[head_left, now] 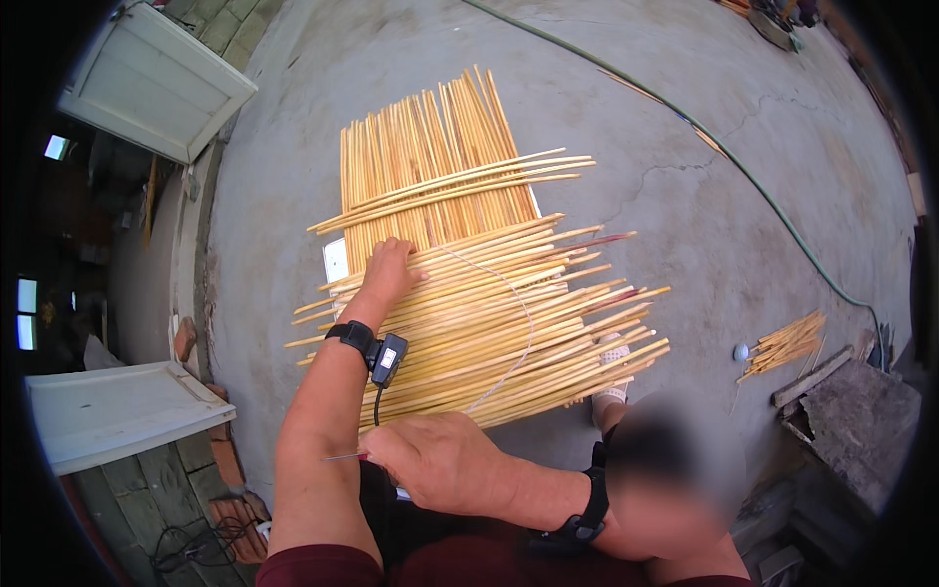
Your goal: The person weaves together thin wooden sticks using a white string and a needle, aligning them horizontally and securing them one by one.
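Lacing step, apparently: right hand pinches needle; left hand rests on sticks, grip unclear. Next likely needs cord drawn taut.

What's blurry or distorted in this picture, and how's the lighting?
All in the head view: a heavily blurred patch hides detail at lower right; the wooden sticks look fairly sharp; light on the grey floor is mostly soft; the doorway at left is dark; fisheye bending shows toward the black rim.
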Available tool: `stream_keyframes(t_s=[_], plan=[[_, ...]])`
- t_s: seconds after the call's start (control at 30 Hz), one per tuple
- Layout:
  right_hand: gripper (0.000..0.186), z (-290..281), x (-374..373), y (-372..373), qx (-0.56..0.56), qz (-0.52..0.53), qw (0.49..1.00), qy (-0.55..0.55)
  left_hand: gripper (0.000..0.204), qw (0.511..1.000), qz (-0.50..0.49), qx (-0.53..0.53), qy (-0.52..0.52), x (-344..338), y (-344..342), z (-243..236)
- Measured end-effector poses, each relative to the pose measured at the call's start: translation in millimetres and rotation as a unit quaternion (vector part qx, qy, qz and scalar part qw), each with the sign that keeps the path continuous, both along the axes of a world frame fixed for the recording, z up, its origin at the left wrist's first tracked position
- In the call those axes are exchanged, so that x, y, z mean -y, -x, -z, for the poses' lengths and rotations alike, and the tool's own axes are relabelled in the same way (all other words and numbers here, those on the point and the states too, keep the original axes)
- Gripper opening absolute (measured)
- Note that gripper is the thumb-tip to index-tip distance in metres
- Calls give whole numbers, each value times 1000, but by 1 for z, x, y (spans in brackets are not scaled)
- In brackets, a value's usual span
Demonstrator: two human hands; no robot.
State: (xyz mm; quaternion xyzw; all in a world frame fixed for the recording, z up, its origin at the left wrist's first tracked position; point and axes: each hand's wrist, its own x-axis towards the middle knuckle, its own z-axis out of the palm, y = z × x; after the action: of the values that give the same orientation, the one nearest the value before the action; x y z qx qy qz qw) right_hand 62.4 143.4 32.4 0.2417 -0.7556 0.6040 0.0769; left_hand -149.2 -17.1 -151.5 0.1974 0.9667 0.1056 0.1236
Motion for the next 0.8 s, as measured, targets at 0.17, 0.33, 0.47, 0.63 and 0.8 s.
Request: stream_keyframes(t_s=[0.17,0.33,0.47,0.63,0.8], plan=[[18,2,0,-3,-12,8,1000,22,42,997,-14,57,56,1,11,4],[18,5,-1,-7,-1,14,999,30,37,990,15,109,85,-2,21,5],[16,6,-1,-14,3,14,999,35,37,995,14,74,72,-2,25,7],[17,9,2,-37,-3,25,1000,1,37,998,-32,23,58,-4,26,4],[17,10,5,-61,-18,20,999,-20,35,996,-35,-70,51,-4,12,-1]])
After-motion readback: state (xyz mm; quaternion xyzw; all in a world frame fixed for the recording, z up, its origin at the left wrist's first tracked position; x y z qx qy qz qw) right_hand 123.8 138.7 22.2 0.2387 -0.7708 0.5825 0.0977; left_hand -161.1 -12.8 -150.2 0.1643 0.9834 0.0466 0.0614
